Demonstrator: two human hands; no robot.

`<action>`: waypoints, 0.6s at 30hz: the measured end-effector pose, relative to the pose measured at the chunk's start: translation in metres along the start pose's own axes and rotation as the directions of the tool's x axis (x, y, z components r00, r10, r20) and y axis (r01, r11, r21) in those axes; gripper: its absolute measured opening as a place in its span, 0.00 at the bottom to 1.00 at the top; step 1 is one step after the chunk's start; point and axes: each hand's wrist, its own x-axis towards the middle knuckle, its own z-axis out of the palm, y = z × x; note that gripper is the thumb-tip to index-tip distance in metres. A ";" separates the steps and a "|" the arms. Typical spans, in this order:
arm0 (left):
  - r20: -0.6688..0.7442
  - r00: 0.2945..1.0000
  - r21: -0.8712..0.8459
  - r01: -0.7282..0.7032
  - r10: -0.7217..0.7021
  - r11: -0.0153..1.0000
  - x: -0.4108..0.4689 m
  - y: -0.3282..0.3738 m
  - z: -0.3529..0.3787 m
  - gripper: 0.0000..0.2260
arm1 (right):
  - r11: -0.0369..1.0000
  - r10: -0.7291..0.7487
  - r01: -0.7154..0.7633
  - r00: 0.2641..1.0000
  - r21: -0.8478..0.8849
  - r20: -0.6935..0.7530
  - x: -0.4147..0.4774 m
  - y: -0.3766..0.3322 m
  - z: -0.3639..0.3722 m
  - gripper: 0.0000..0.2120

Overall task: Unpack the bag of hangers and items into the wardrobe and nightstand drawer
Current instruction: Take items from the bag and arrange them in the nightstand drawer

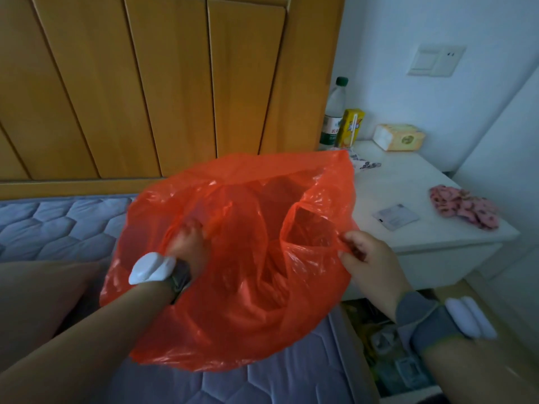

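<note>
Red bag. Head view: held in air over mattress, just beside nightstand, mouth toward camera. Right hand pinches bag rim between thumb and fingers. Left hand sunk inside, blurred behind plastic; grip cannot be told. Wardrobe doors closed. Likely risk: hanger hook snags thin film on way out, so film tears, or rim slips from single pinch and contents spill.

You're in a bedroom of a home. Wood wardrobe w/ tall panel doors fills the back wall, quilted mattress lies just below it. White nightstand stands beside the bed w/ water bottle, juice carton & tissue pack on top. Drawer under it is open, prob. holding small clutter, too blurry. Wall switch above.
</note>
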 end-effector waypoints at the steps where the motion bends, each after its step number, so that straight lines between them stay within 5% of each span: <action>1: -0.048 0.997 0.023 -0.066 0.067 0.998 -0.005 0.001 -0.007 0.17 | 1.000 0.007 -0.007 1.000 -0.007 0.007 0.000 0.002 -0.001 0.12; 3: -0.104 0.976 0.029 -0.188 0.190 0.982 -0.022 0.012 -0.022 0.20 | 0.999 0.042 -0.042 0.998 -0.008 0.043 -0.002 0.004 -0.005 0.13; 6: -0.056 0.980 -0.108 -0.195 0.190 0.975 -0.048 0.035 -0.044 0.14 | 0.995 0.097 -0.097 0.989 -0.002 0.110 -0.010 0.004 -0.013 0.15; 13: -0.015 0.911 -0.313 -0.396 0.412 0.863 -0.098 0.109 -0.051 0.21 | 0.982 0.190 -0.190 0.982 0.008 0.007 -0.042 0.022 -0.063 0.09; 18: -0.062 0.848 -0.450 -0.495 0.527 0.744 -0.119 0.140 -0.048 0.15 | 0.960 0.279 -0.276 0.957 0.040 -0.080 -0.058 0.049 -0.093 0.03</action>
